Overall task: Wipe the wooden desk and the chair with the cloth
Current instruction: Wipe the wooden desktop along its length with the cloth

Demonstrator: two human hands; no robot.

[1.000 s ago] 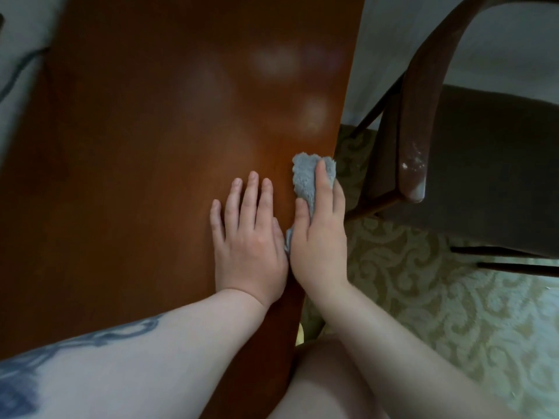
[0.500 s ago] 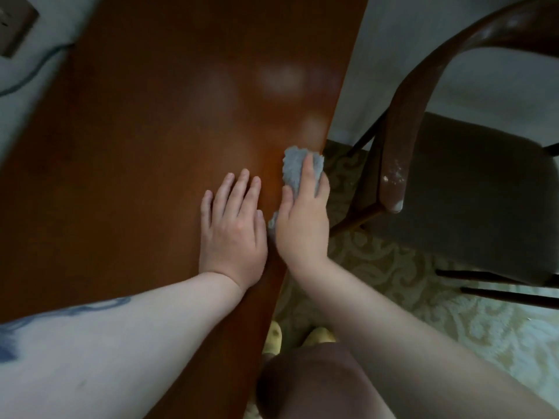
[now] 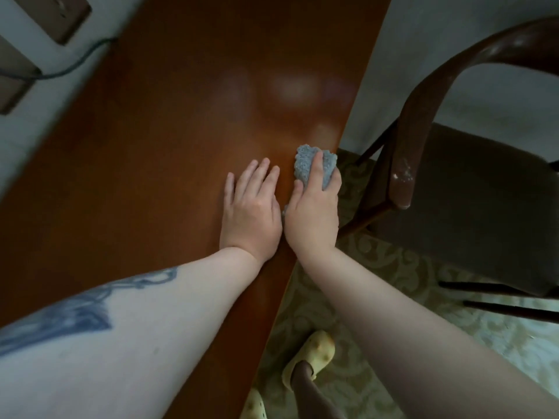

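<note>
Wooden desk [image 3: 157,164] | right hand [image 3: 311,219] grip clamped on cloth [image 3: 313,169] at edge | left hand [image 3: 251,213] flat, fingers apart

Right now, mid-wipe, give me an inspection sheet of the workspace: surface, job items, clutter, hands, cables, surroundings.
Surface: wooden desk, glossy, pale reflections near the far right edge.
Job's things: grey-blue cloth bunched at the desk's right edge; chair to the right, whitish marks on its armrest tip.
Clutter: nothing seen on the desk.
Hands: left hand flat on the desk; right hand grips the cloth.
Cables: dark cable on the wall, upper left.
Surroundings: patterned carpet, yellow slippers.
</note>
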